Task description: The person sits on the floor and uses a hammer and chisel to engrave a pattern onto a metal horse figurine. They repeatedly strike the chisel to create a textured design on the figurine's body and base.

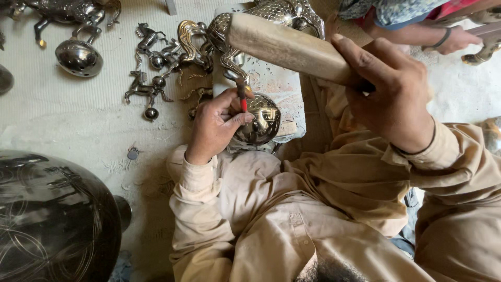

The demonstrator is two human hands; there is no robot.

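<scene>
My left hand pinches a small chisel with a red band, its tip set on a shiny metal ball that rests on a white block. My right hand grips a thick wooden mallet, raised above the ball and angled up to the left. A silver and brass horse figure stands attached above the ball, partly hidden behind the mallet. Both my sleeves are tan.
Several small metal horse figures on balls lie on the pale floor cloth at upper left, beside a larger ball. A big dark engraved metal globe fills the lower left. Another person's hand works at upper right.
</scene>
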